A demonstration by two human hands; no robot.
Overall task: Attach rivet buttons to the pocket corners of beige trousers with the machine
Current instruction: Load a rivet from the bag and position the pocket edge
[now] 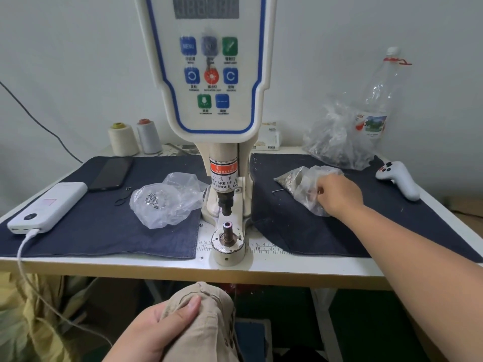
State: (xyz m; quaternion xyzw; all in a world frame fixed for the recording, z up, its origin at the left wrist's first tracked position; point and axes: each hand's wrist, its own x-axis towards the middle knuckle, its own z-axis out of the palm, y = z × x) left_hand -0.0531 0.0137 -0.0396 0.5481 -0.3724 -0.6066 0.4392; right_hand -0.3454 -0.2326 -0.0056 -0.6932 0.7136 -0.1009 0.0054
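— One white table (287, 267), two denim mats (91, 231) on it, against a grey wall?
— Correct. One machine (217, 100) stands centred, post upright.
— Trousers (206, 322)?
— Below the table edge, bunched; long axis unclear. Left hand (156, 327) grips them, thumb on top.
— Right hand (337, 194)?
— Fingers curled inside one of three bags (305, 186); contents held cannot be told.
— Spools (122, 139)?
— Two.
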